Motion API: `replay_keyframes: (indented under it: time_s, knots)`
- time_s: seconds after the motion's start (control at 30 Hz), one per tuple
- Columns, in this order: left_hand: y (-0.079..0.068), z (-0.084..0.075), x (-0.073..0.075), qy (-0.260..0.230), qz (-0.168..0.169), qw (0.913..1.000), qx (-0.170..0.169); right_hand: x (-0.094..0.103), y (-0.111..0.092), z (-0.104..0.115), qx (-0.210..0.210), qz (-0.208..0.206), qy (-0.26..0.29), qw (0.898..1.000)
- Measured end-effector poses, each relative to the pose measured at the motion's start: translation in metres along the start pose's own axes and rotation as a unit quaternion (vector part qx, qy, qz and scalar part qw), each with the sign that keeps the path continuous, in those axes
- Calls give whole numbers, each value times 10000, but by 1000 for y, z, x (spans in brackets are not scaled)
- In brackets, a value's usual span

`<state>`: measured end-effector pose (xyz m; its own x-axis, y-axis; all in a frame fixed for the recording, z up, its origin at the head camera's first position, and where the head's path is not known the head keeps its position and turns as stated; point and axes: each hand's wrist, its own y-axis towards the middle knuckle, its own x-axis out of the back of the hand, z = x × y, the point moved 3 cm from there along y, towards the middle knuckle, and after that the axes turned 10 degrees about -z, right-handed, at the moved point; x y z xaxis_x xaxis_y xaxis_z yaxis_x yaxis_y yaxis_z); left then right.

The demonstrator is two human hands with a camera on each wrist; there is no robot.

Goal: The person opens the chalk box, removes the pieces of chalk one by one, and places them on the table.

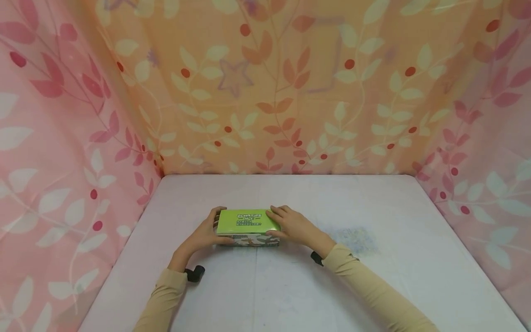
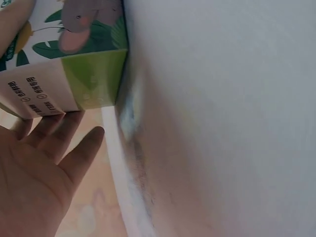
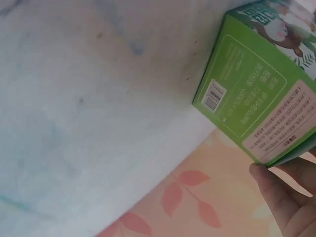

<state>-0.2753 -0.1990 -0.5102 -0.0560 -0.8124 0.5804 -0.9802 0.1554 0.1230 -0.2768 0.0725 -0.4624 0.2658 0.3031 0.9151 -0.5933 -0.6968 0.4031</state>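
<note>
A cardboard box with a lime-green lettered top stands on the table. Cartoon animals and leaves cover its front, and its right end carries a barcode and printed text. My left hand grips the left end, thumb along the front and fingers reaching round to the back. In the left wrist view the fingers of that hand lie against the white-and-green end of the box. From the right, my right hand holds the other end, thumb on the front and fingers over the top edge; fingertips show at a corner.
The table has a pale cover with a blue-grey stain right of the box. Patterned cloth hangs at the back and on both sides. Dark wrist cameras sit at both cuffs.
</note>
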Motion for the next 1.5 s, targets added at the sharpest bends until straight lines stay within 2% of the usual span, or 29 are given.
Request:
replay_keyframes:
  time_s: [0.1,0.23,0.37,0.5,0.6,0.77,0.93,1.07,1.3,1.4,1.5]
  knots:
    - [1,2,0,31,7,10000,0,1,0,5,234,79,-449,9987]
    - [3,3,0,60,3,9999,-103,2,3,7,447,-83,-589,9972]
    - [4,3,0,162,7,9998,-136,4,7,4,395,-69,-518,9979]
    - [3,1,1,197,1,9997,-123,7,9,2,226,174,-203,9994]
    - [2,0,2,271,-51,9994,-201,9,12,-2,-47,252,265,9993]
    - [1,-1,2,340,-108,9992,-184,15,20,-10,-532,25,1033,9932]
    - [0,1,1,335,-73,9994,50,17,29,-20,-848,-148,1375,9867]
    - [1,1,0,458,-128,9989,48,15,34,-32,-1368,-100,1749,9750]
    - [1,4,-1,569,-171,9981,157,6,47,-50,-2404,126,2638,9341]
    - [1,4,0,521,-169,9984,156,1,51,-55,-2733,-3,2777,9210]
    - [0,3,1,469,-184,9987,121,-6,54,-58,-2938,-271,2707,9163]
